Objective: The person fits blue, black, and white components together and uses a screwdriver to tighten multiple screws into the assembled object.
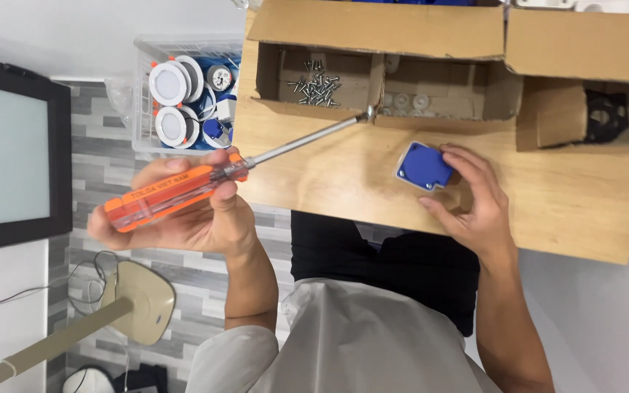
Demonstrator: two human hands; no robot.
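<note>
My left hand (pixel 183 215) is closed around the orange handle of a long screwdriver (pixel 176 191). Its metal shaft runs up and right, and the tip touches the front wall of an open cardboard box (pixel 373 33) between two compartments. My right hand (pixel 475 200) rests on the wooden table (pixel 569 211) and grips a small blue square plastic part (pixel 424 166) by its edge. The left compartment of the box holds a pile of several silver screws (pixel 317 84).
The middle compartment holds pale round parts (pixel 402 102), and a black part (pixel 606 116) lies in the right one. A clear plastic basket (pixel 143 87) of round white and blue fittings stands left of the table. A dark-framed screen (pixel 9 153) and a fan base (pixel 140 302) are at left.
</note>
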